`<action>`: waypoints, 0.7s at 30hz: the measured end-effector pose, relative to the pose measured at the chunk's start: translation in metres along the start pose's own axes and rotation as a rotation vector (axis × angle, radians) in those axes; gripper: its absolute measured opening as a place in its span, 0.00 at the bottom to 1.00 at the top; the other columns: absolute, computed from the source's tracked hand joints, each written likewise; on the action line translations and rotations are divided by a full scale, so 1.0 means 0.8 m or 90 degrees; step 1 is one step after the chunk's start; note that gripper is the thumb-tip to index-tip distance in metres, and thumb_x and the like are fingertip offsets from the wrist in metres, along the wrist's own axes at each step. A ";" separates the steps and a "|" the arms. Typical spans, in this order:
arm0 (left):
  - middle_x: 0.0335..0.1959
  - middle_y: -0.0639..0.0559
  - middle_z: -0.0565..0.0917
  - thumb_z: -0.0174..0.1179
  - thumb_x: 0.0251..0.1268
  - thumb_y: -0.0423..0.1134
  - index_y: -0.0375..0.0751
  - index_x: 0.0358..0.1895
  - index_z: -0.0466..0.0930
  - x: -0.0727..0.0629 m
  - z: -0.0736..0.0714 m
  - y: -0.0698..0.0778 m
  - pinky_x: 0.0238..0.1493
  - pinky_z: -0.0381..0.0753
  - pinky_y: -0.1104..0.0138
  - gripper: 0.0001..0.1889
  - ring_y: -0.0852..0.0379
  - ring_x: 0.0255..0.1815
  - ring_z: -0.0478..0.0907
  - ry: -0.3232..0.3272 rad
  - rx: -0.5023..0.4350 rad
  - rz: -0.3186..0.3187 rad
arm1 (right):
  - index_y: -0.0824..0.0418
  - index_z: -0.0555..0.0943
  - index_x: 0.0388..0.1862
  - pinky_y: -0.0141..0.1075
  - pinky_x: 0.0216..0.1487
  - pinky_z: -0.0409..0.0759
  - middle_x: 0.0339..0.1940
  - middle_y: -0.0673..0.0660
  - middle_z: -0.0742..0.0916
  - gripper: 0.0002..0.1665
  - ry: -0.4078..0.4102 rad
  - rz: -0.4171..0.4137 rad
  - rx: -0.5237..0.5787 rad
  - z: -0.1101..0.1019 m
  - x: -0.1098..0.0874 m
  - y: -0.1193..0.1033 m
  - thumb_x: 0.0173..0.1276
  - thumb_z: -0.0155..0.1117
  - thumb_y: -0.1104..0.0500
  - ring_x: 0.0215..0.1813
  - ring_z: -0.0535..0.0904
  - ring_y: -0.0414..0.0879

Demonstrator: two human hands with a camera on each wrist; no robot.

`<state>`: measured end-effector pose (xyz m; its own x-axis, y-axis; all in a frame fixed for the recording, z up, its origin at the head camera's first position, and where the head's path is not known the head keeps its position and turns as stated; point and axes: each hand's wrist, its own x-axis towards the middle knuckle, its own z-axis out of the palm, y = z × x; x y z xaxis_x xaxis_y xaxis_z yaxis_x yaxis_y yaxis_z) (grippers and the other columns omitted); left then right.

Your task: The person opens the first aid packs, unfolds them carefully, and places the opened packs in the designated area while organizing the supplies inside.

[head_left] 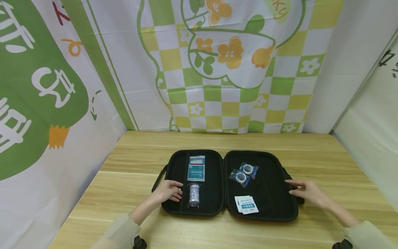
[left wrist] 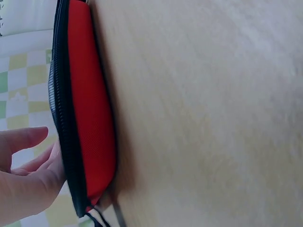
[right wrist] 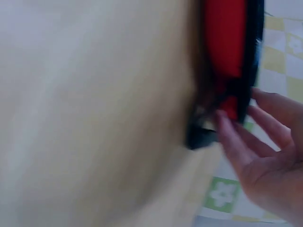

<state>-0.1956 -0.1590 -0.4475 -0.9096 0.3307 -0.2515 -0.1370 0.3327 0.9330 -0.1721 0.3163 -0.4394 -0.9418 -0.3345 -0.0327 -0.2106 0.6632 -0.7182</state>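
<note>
A zip case, black inside and red outside, lies open on the table, its two halves side by side. Over the left half's outer edge, my left hand has its fingers relaxed and apart, near a white cylinder in clear wrap. Above that cylinder lies a teal-and-white packet. My right hand pinches the right half's outer rim, beside a dark strap. Inside this half are two white rings in blue wrappers and small white-and-teal packets.
The wooden table reaches back to a printed cloth with green and yellow checks. A loop handle sticks out from the case's left side. White cloth walls stand at both sides.
</note>
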 end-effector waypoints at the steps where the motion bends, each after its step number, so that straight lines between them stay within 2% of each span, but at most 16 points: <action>1: 0.31 0.35 0.80 0.44 0.58 0.23 0.15 0.51 0.65 -0.001 -0.002 0.001 0.30 0.80 0.62 0.17 0.50 0.28 0.80 0.005 0.014 0.008 | 0.80 0.69 0.52 0.29 0.25 0.74 0.48 0.80 0.74 0.26 -0.004 -0.020 -0.013 -0.003 0.002 -0.003 0.60 0.58 0.62 0.36 0.81 0.47; 3: 0.31 0.35 0.80 0.45 0.59 0.24 0.17 0.50 0.67 -0.005 -0.006 0.003 0.29 0.80 0.63 0.16 0.49 0.29 0.80 0.017 0.041 0.025 | 0.81 0.70 0.50 0.30 0.20 0.71 0.46 0.81 0.74 0.24 -0.009 -0.038 -0.023 -0.010 0.006 -0.010 0.59 0.58 0.65 0.31 0.81 0.46; 5: 0.31 0.34 0.80 0.46 0.60 0.25 0.17 0.48 0.69 -0.008 -0.010 0.005 0.29 0.80 0.63 0.15 0.47 0.29 0.80 0.030 0.069 0.050 | 0.80 0.72 0.49 0.30 0.19 0.70 0.45 0.79 0.76 0.22 0.000 -0.034 -0.050 -0.016 0.010 -0.020 0.59 0.58 0.66 0.31 0.81 0.47; 9: 0.31 0.32 0.80 0.48 0.59 0.25 0.17 0.44 0.71 -0.013 -0.015 0.010 0.28 0.79 0.63 0.13 0.46 0.28 0.79 0.061 0.111 0.108 | 0.77 0.75 0.46 0.35 0.26 0.76 0.44 0.76 0.77 0.18 0.013 -0.034 -0.097 -0.024 0.020 -0.035 0.58 0.59 0.66 0.35 0.80 0.55; 11: 0.31 0.32 0.80 0.50 0.59 0.25 0.18 0.43 0.72 -0.016 -0.017 0.015 0.28 0.79 0.63 0.12 0.45 0.28 0.78 0.081 0.132 0.125 | 0.76 0.76 0.45 0.35 0.28 0.77 0.43 0.74 0.79 0.17 0.022 -0.039 -0.114 -0.024 0.026 -0.041 0.58 0.59 0.66 0.35 0.80 0.56; 13: 0.30 0.34 0.80 0.51 0.57 0.25 0.19 0.42 0.74 -0.015 -0.020 0.016 0.27 0.79 0.65 0.11 0.46 0.28 0.78 0.106 0.158 0.139 | 0.75 0.76 0.45 0.36 0.30 0.78 0.43 0.73 0.79 0.17 0.026 -0.049 -0.114 -0.024 0.031 -0.047 0.58 0.59 0.65 0.36 0.80 0.57; 16: 0.30 0.40 0.80 0.54 0.55 0.25 0.24 0.41 0.76 -0.012 -0.026 0.015 0.28 0.77 0.68 0.11 0.50 0.28 0.78 0.152 0.203 0.138 | 0.74 0.76 0.46 0.36 0.31 0.78 0.43 0.70 0.80 0.18 0.027 -0.055 -0.113 -0.024 0.039 -0.056 0.58 0.59 0.65 0.38 0.80 0.57; 18: 0.29 0.46 0.80 0.56 0.54 0.26 0.27 0.42 0.77 -0.007 -0.031 0.010 0.28 0.75 0.70 0.11 0.53 0.29 0.77 0.180 0.235 0.142 | 0.75 0.76 0.46 0.38 0.33 0.78 0.43 0.70 0.80 0.18 0.028 -0.062 -0.110 -0.023 0.045 -0.060 0.58 0.59 0.65 0.39 0.79 0.58; 21: 0.30 0.47 0.80 0.57 0.53 0.26 0.28 0.43 0.77 -0.005 -0.036 0.008 0.28 0.75 0.70 0.12 0.54 0.29 0.77 0.206 0.260 0.145 | 0.75 0.76 0.47 0.39 0.33 0.78 0.44 0.70 0.80 0.19 0.025 -0.068 -0.112 -0.021 0.054 -0.066 0.58 0.59 0.65 0.38 0.79 0.57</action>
<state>-0.2043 -0.1838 -0.4328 -0.9811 0.1684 0.0959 0.1810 0.6202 0.7633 -0.2062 0.2781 -0.3915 -0.9206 -0.3847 0.0669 -0.3487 0.7330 -0.5840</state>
